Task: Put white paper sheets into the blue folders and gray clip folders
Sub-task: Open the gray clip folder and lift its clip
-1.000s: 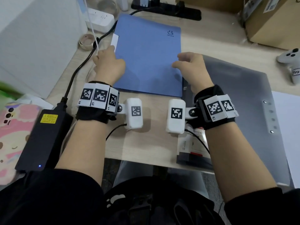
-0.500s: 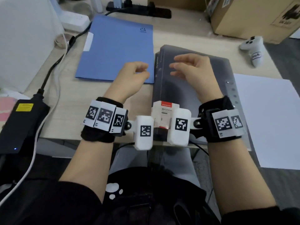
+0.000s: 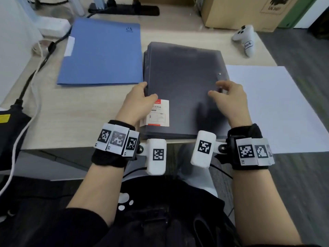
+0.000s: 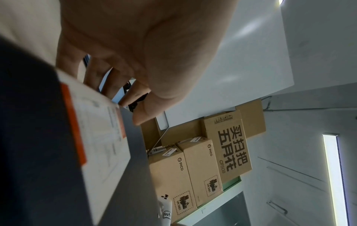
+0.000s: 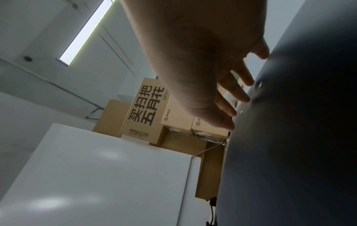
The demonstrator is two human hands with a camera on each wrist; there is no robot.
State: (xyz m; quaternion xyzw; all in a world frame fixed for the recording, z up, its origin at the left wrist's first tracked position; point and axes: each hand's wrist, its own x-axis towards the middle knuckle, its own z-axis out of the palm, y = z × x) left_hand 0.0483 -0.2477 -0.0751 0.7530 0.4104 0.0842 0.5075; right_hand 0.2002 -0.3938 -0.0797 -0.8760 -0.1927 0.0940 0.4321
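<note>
**Both hands on closed gray folder at desk front**

The gray folder (image 3: 183, 82) lies flat and closed on the desk (image 3: 80, 113), its near edge at the desk's front edge. A white label (image 3: 158, 113) sits at its near left corner. The left hand (image 3: 137, 104) rests at the folder's left edge, fingers loosely bent, gripping nothing visible. The right hand (image 3: 229, 98) rests on the folder's right part, fingers spread and touching the cover beside the rivets (image 5: 258, 84). The blue folder (image 3: 103, 54) lies closed just left of the gray folder. White paper (image 3: 270, 107) lies just right of it. A white controller (image 3: 245, 38) sits beyond the folder's far right corner.
</note>
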